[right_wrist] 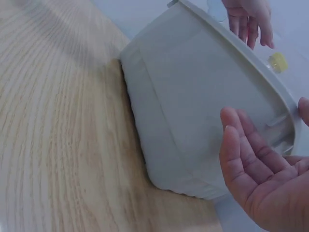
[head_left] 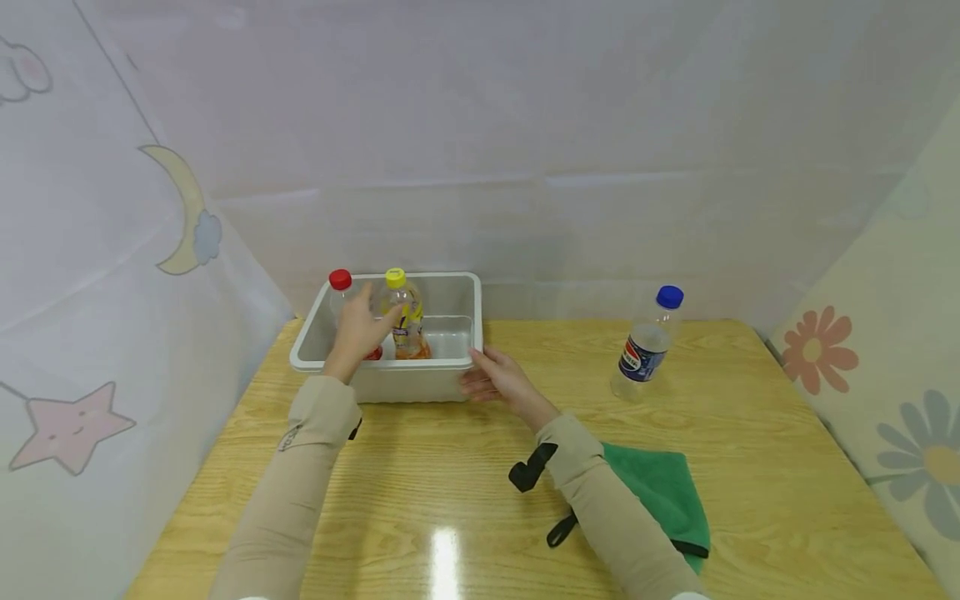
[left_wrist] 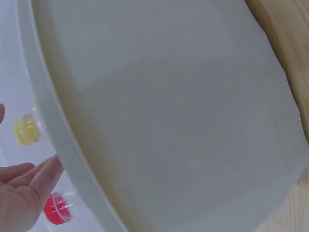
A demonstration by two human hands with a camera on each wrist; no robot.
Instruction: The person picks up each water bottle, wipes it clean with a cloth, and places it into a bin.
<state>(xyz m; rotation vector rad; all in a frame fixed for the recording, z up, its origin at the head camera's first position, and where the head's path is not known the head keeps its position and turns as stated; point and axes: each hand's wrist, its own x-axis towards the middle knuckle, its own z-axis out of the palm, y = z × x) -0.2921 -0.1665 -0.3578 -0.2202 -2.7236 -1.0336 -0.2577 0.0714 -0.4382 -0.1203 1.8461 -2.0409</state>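
Note:
A light grey plastic bin (head_left: pixel 408 385) stands at the back left of the table. Inside are a bottle with a red cap (head_left: pixel 341 279) and a bottle with a yellow cap (head_left: pixel 405 317). My left hand (head_left: pixel 358 332) reaches over the front rim between the two bottles, its fingers loosely extended by the red-capped one and its thumb towards the yellow-capped one. At the bin's right front corner, my right hand (head_left: pixel 501 382) has its thumb by the rim and its fingers stretched along the outer wall (right_wrist: pixel 193 96).
A clear bottle with a blue cap (head_left: pixel 651 346) stands upright at the back right of the wooden table (head_left: pixel 420 483). Partly beneath the right forearm lies a green cloth (head_left: pixel 663 492) with a black edge. Pale fabric walls (head_left: pixel 525 150) enclose the table's back and sides.

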